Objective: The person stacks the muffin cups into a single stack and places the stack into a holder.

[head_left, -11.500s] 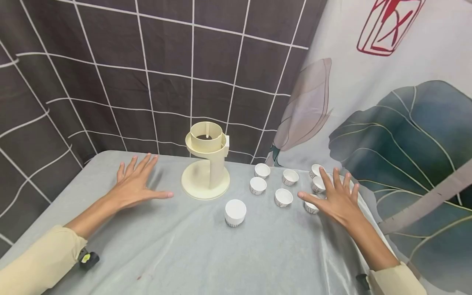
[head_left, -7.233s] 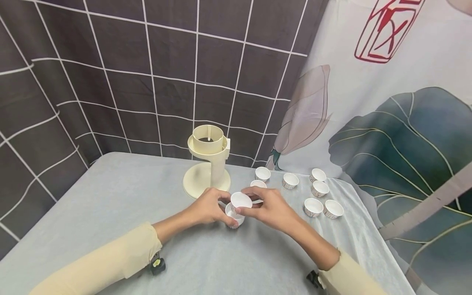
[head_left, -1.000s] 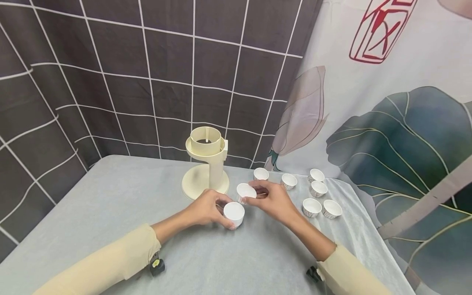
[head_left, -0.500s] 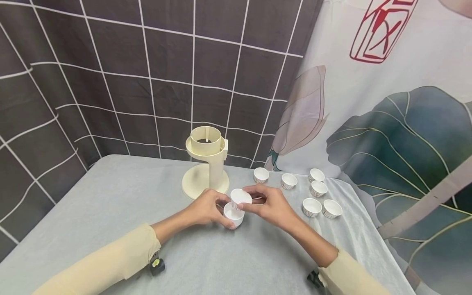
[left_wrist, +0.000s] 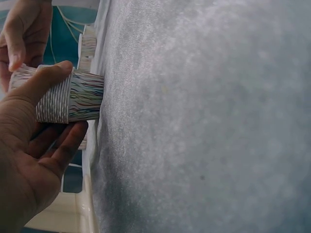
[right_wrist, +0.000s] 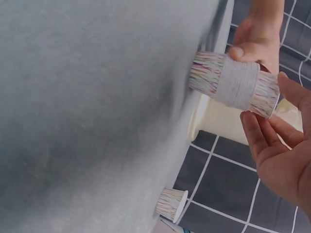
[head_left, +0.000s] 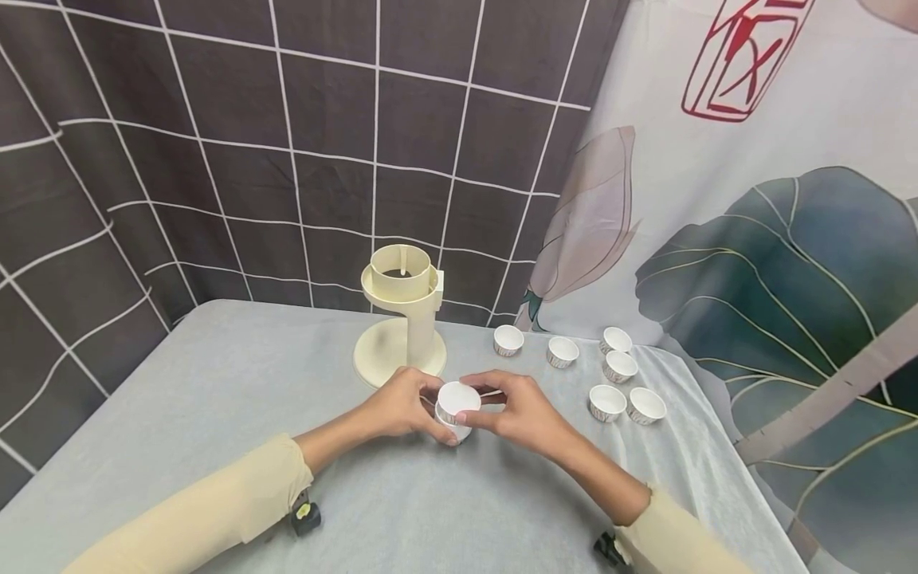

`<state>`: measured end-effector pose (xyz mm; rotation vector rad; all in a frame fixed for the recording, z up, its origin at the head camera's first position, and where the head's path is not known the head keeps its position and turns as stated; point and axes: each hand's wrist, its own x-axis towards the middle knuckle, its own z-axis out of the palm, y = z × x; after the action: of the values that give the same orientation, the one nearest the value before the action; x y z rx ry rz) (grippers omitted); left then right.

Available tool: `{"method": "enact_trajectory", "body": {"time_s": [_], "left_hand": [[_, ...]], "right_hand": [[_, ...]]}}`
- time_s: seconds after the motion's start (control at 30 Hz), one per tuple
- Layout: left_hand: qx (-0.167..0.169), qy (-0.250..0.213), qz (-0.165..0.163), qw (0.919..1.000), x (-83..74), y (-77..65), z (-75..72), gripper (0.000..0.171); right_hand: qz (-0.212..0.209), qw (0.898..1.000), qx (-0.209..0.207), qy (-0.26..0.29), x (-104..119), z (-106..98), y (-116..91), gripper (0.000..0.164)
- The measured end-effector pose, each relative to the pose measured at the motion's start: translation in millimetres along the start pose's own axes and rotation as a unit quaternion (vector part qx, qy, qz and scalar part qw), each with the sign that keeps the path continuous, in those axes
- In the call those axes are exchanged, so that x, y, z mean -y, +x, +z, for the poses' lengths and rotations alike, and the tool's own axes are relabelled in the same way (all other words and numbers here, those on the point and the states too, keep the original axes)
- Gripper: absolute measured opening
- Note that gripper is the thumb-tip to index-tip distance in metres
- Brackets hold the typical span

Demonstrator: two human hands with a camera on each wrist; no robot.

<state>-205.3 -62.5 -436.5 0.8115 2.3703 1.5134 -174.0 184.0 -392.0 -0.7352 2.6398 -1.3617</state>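
Observation:
A stack of small paper cups with coloured streaks [left_wrist: 86, 97] stands upright on the grey cloth. My left hand [head_left: 402, 405] grips it, thumb on one side and fingers on the other. Over the stack's mouth, my right hand [head_left: 529, 410] pinches a single white-lined cup [head_left: 457, 399] near its rim. In the right wrist view that cup [right_wrist: 266, 92] sits with its lower part in the top of the stack, its rim between thumb and fingertips. Behind the hands rises a cream stand [head_left: 421, 339] with a round base and a ring-shaped holder on top.
Several loose paper cups stand mouth up at the right, among them a back cup [head_left: 508, 340] and a front cup [head_left: 646, 406]. A dark grid curtain [head_left: 323, 183] hangs behind the cloth-covered table [head_left: 237, 359], and a leaf-print curtain [head_left: 774, 263] at the right.
Both hands, spread apart at first, came together at the stack. Cups near it have left their places. In the last second my right hand carried a cup left and down into the stack's top.

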Motion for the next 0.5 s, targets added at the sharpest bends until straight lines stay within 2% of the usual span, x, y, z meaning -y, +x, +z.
{"method": "enact_trajectory", "body": {"time_s": [0.3,0.5], "left_hand": [[0.002,-0.006,0.000,1.0000,-2.7,0.2,0.0,0.038],[0.004,-0.016,-0.005,0.9998,-0.4,0.4,0.2,0.046]], "right_hand": [[0.018,1.000,0.014,-0.006,-3.3,3.0,0.5,0.050],[0.039,0.999,0.024,-0.005,-1.8,5.3,3.3,0.049]]}}
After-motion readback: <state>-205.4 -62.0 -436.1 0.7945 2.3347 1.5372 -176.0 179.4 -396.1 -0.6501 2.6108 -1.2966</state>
